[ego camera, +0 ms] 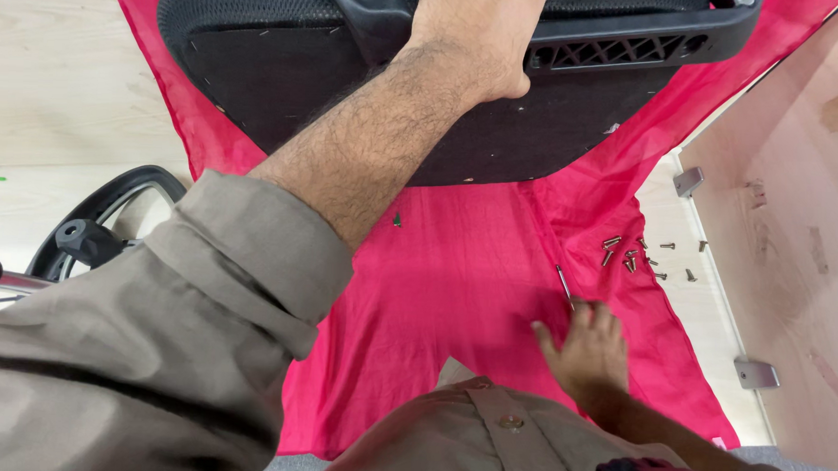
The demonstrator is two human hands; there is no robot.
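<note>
L hand (477,38) stretched fwd, gripping, R hand (587,348) low, fingers spread
</note>
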